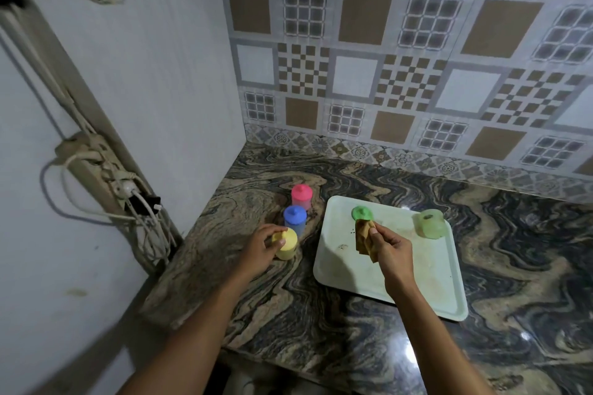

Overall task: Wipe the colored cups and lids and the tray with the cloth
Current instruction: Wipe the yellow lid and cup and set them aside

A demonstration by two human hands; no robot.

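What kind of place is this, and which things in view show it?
Probably a home kitchen corner: a swirl-patterned stone countertop, a patterned tile backsplash behind it, and a cloth held over a pale tray beside small lidded plastic cups.

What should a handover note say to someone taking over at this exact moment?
Left grip: holds the lidded yellow cup on the countertop, left of the tray.
Right grip: pinches the brown cloth, which is held at the green lid lying on the tray.
Green cup sits lidless at the tray's far right. Blue cup and pink cup, both lidded, stand behind the yellow one.
Done: cannot tell which pieces are wiped.
Left: the tray shows dark specks and stains, so it needs wiping; probably the green lid comes first.
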